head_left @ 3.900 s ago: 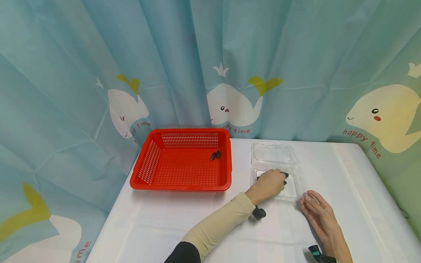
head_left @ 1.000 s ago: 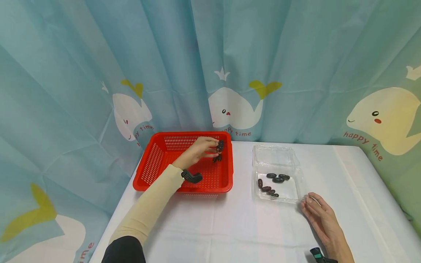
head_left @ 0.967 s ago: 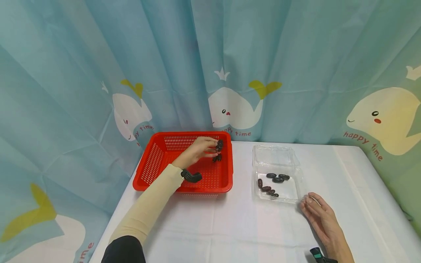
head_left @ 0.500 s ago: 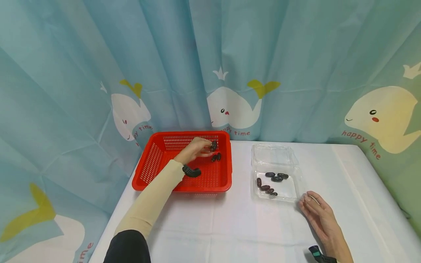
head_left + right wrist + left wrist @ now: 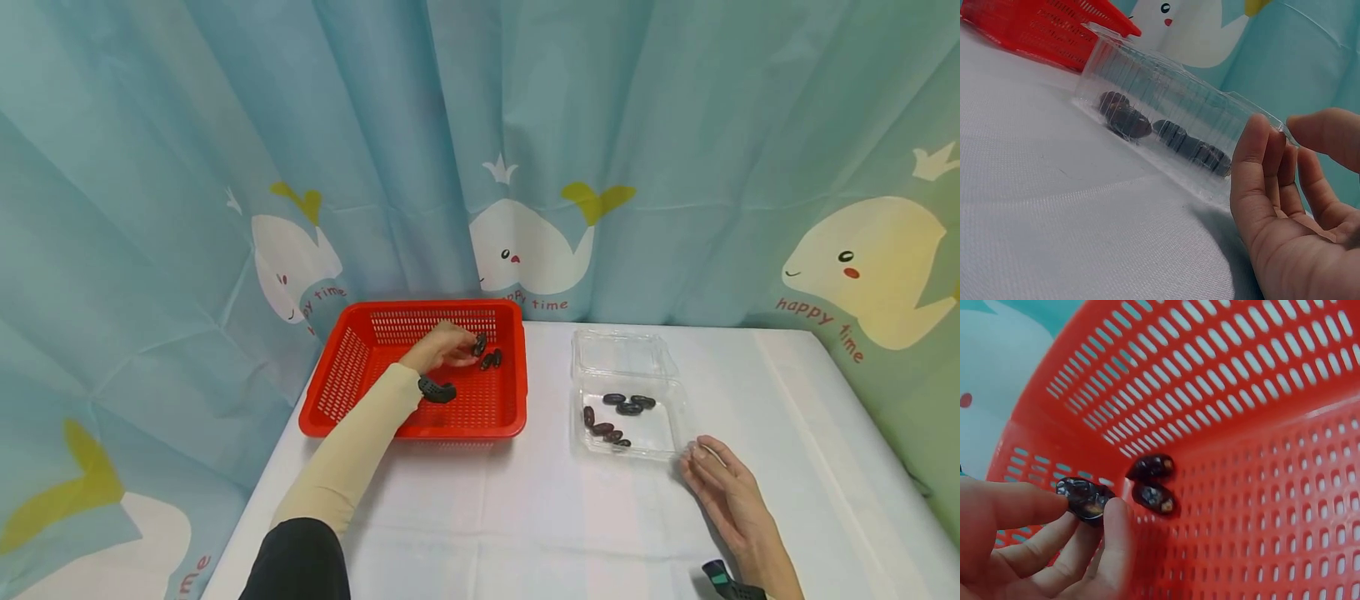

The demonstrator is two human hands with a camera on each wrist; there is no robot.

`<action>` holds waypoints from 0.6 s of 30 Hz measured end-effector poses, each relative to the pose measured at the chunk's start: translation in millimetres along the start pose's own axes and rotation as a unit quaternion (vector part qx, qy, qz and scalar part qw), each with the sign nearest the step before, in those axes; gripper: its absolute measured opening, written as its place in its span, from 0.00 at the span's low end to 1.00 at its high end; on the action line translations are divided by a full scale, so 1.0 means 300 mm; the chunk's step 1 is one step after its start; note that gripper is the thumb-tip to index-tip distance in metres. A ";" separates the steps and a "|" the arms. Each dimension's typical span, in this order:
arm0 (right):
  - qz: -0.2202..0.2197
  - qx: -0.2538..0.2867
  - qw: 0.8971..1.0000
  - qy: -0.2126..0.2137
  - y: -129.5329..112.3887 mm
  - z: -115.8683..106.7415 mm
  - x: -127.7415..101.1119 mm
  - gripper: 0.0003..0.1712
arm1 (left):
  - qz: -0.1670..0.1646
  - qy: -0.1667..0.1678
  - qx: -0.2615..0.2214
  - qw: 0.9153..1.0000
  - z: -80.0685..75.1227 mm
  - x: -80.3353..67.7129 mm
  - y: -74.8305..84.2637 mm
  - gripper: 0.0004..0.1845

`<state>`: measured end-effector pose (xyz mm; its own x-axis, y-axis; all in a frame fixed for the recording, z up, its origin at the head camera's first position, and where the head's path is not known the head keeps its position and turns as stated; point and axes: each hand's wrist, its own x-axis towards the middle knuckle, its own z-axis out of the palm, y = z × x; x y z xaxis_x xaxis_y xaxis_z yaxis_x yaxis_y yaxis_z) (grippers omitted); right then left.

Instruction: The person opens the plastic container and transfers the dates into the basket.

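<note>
My left hand is inside the red basket and pinches a dark, glossy date between thumb and fingers. Two more dates lie side by side on the basket's bottom, by its corner; one date is right behind the other date in the left wrist view. To the right stands a clear plastic clamshell box, its lid folded back. Several dates lie in it, in two groups. My right hand pinches the box's near right corner rim, thumb on one side and fingertips on the other.
The red perforated basket stands at the back left of the white-covered table. A blue-green curtain printed with white whales hangs right behind the table and along its sides.
Over the last seconds my left hand has gone from the clear box to the basket. Within the basket it has since shifted lower and slightly left with the date. My right hand stays put.
</note>
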<state>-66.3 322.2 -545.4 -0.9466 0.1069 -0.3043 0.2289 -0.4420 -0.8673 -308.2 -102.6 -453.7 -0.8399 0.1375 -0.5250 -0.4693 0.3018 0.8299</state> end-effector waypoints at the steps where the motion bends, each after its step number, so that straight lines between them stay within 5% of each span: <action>1: 0.001 -0.001 1.000 0.000 0.000 0.000 0.000 0.11 | -0.002 0.001 0.001 1.000 -0.001 0.003 -0.004 0.14; 11: 0.000 -0.012 1.000 0.000 0.008 0.002 -0.004 0.12 | -0.008 0.017 0.027 0.999 -0.017 0.012 -0.050 0.13; 18: -0.003 -0.001 1.000 -0.003 0.003 0.000 -0.001 0.12 | 0.017 0.024 0.054 0.998 -0.015 0.014 -0.060 0.11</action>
<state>-65.9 321.8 -546.2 -0.9490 0.1040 -0.2975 0.2246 -0.4393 -0.8698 -304.5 -111.7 -470.2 -0.8682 0.1039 -0.4852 -0.4106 0.3985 0.8201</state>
